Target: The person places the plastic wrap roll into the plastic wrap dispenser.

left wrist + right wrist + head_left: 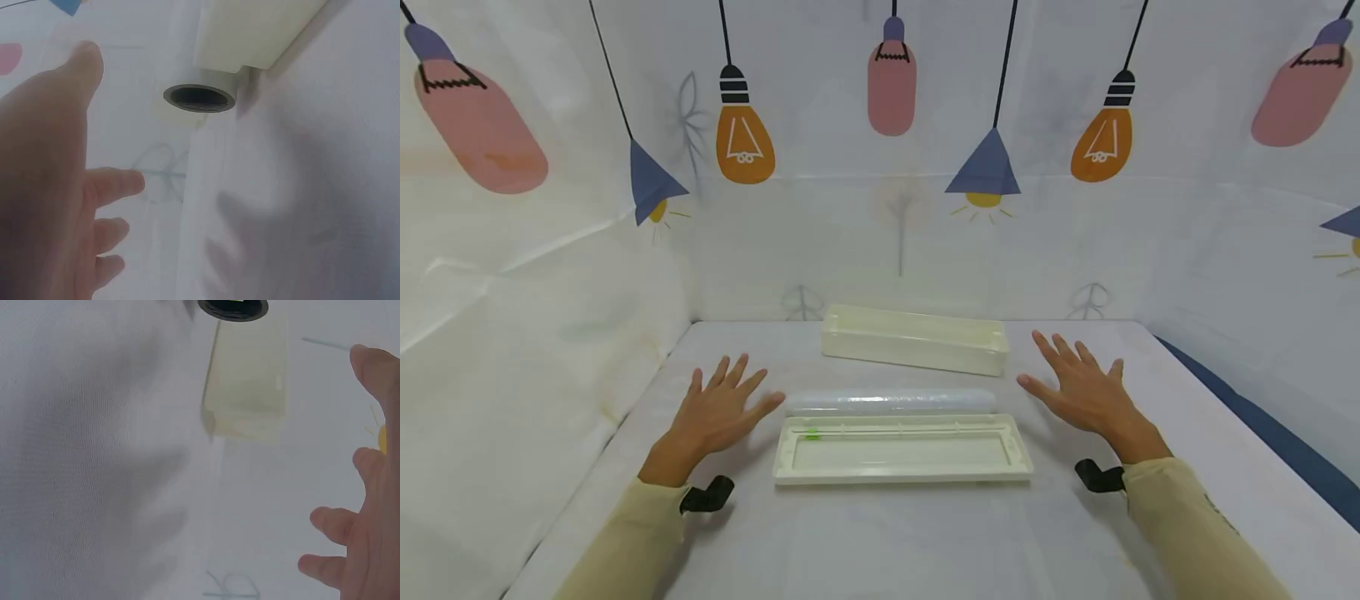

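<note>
Both hands are held out with fingers spread and nothing in them. My left hand (718, 414) is over the table to the left of a roll of clear plastic wrap (891, 402). On the other side, my right hand (1086, 392) is spread to the right of the roll. In front of the roll lies a cream-white rectangular lid (902, 477) with a small green piece near its left end. Behind it stands a long open cream box (913, 352), set slightly askew. The left wrist view shows the hollow end of the roll's tube (200, 99) beside the lid.
A white cloth covers the table (880, 542). White sheets printed with hanging lamps form a wall (842, 233) behind it and along both sides. A dark blue strip (1262, 425) shows beyond the right edge. Each wrist carries a black camera mount (707, 496).
</note>
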